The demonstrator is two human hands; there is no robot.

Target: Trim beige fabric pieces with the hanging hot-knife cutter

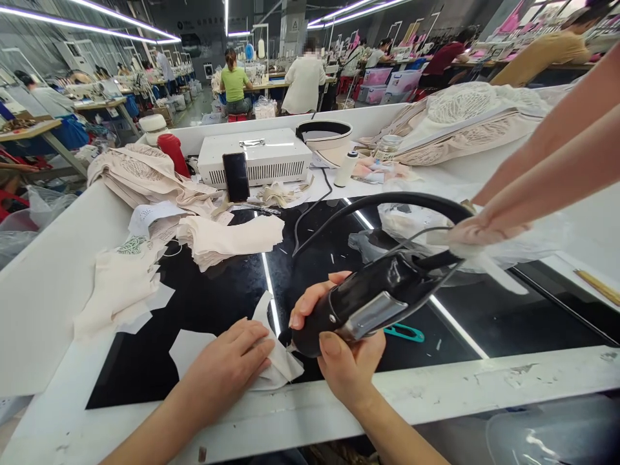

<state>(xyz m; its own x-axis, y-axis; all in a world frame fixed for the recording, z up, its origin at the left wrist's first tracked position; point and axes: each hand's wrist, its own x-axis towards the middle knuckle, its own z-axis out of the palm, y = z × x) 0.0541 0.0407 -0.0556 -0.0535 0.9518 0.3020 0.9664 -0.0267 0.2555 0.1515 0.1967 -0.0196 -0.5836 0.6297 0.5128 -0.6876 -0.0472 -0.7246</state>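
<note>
My left hand [227, 361] lies with its fingers stretched over a small white fabric piece [278, 365] at the front edge of the black glass surface [227, 290]. In my right hand [346, 361] is a black handheld tool [358, 297] with a metal plate on its side, the fingers wrapped round its body. Its narrow tip points down-left and meets or nearly meets the fabric's right side. A white paper piece [188, 349] lies partly behind my left hand. From the tool's rear, a black hose [387, 197] curves back over the glass.
Another person's hands [484, 226] reach in from the right near the hose. Cream fabric stacks [232, 239] lie at the left, with a phone [236, 177] leaning on a white box [261, 155] behind. A teal cutter [405, 332] is right of the tool. A stick [598, 287] lies far right.
</note>
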